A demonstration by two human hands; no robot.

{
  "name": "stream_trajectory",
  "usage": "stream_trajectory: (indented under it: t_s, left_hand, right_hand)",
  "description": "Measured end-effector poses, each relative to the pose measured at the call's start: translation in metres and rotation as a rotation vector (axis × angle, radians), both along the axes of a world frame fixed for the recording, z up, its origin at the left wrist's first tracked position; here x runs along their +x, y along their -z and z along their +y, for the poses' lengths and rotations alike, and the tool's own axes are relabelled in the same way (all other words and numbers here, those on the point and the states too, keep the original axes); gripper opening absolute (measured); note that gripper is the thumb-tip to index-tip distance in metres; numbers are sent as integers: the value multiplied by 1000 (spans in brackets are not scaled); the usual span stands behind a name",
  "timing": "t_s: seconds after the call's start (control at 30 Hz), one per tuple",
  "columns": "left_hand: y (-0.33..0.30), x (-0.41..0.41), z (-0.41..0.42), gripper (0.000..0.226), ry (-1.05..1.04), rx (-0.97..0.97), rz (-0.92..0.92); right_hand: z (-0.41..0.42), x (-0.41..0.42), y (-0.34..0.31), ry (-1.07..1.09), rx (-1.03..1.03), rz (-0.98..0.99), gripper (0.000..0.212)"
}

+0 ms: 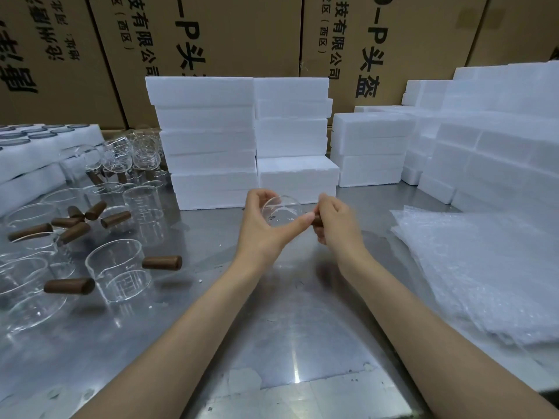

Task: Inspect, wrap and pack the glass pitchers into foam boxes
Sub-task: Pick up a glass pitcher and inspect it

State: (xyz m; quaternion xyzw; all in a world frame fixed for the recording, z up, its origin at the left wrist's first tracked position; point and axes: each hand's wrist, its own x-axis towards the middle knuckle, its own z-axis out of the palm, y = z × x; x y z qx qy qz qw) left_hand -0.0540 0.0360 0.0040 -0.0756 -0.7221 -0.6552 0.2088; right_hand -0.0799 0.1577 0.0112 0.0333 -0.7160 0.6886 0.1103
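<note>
Right hand (334, 220) pinches the brown handle; left hand (266, 220) cups the glass pitcher (282, 210), held up above the steel table (272, 328), in front of the foam boxes (211, 140). Looks like the inspect step. Next: wrap, needs a bubble wrap (484, 273) sheet, right of the pitcher.

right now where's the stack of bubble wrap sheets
In the head view the bubble wrap sheets lie on the right side of the metal table, just in front of the foam boxes, right of the right hand.
</note>
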Motion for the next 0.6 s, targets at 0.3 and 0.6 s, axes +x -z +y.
stream_trajectory:
  t_s: [0.3,0.6]
  left_hand:
    - [-3,-5,-9,68,218,-101,-47]
    - [-2,-11,-16,72,-80,-81,-173]
  right_hand:
    - [5,-2,-3,15,-206,-153,26]
    - [10,-2,-3,111,314,87,30]
